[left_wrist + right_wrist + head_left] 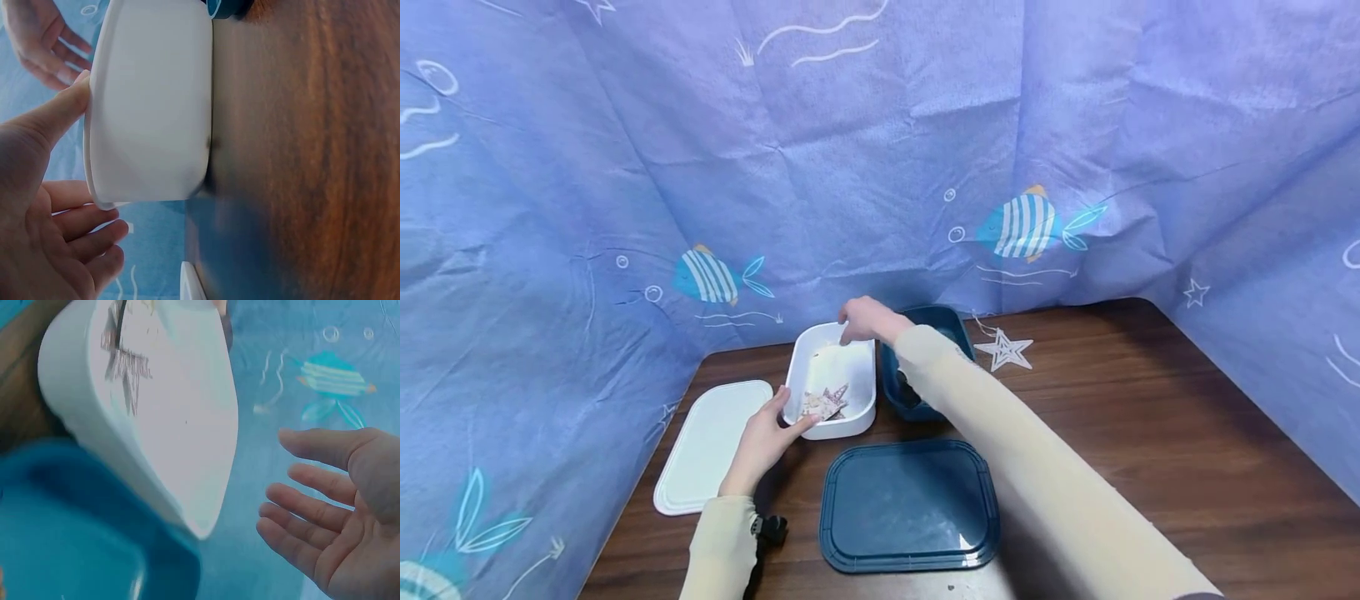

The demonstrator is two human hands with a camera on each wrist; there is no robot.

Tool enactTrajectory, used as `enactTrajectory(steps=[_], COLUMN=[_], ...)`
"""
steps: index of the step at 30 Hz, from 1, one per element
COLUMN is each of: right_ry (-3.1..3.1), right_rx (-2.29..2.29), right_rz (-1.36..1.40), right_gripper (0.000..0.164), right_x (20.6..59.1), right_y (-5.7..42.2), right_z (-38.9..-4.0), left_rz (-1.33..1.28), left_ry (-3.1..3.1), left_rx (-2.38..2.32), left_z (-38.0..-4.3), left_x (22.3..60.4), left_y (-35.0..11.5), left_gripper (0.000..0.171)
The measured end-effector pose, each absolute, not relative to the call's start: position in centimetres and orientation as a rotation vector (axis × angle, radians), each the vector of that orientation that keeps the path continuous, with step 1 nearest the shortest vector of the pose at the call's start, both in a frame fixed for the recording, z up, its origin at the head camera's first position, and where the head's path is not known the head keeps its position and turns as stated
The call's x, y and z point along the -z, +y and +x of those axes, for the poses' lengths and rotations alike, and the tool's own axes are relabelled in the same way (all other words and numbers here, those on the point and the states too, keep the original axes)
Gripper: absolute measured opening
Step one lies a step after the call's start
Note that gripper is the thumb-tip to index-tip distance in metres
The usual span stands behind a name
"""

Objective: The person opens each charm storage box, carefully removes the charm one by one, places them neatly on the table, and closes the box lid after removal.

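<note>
A white box (838, 427) stands on the table with a brownish starry decoration (837, 398) and a pale patterned piece (817, 405) inside, at its near end. At the near left corner my left hand (767, 442) holds the rim, thumb (70, 103) on one side and fingers on the other. My right hand (868, 320) hovers over the far right edge of the white box. In the right wrist view this hand (340, 506) has its fingers apart and loosely extended, with nothing in them.
Beside the white box stands a dark blue box (891, 385), partly covered by my right sleeve. Its matching blue lid (910, 508) lies in front, and a white lid (713, 446) lies to the left. A white star ornament (1004, 350) with a string is at the back right. Fish-print cloth (880, 167) hangs around the table.
</note>
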State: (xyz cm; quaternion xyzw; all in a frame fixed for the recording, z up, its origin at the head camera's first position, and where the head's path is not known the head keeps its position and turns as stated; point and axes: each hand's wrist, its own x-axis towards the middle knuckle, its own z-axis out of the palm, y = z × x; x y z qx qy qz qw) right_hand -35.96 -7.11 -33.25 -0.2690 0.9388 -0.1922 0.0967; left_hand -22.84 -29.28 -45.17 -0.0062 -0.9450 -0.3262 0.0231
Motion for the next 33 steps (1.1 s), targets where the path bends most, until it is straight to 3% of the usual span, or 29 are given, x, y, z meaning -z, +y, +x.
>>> enactTrajectory(steps=[11, 21, 33], right_ry=[2.644, 2.491, 2.468], right_rx=[0.598, 0.68, 0.693], right_rz=[-0.776, -0.628, -0.533], right_gripper=[0.044, 0.018, 0.016], right_x=[36.3, 39.0, 41.0], right_y=[-11.0, -11.6, -12.4], right_z=[-35.0, -35.1, -34.3], left_rz=[-0.052, -0.047, -0.041], left_ry=[-2.916, -2.903, -2.887], left_rx=[0.947, 0.951, 0.977], left_z=[-22.5, -22.7, -22.8], left_x=[45.4, 45.4, 45.4], left_y=[-29.4, -29.2, -29.3], left_gripper=[0.092, 0.093, 0.092])
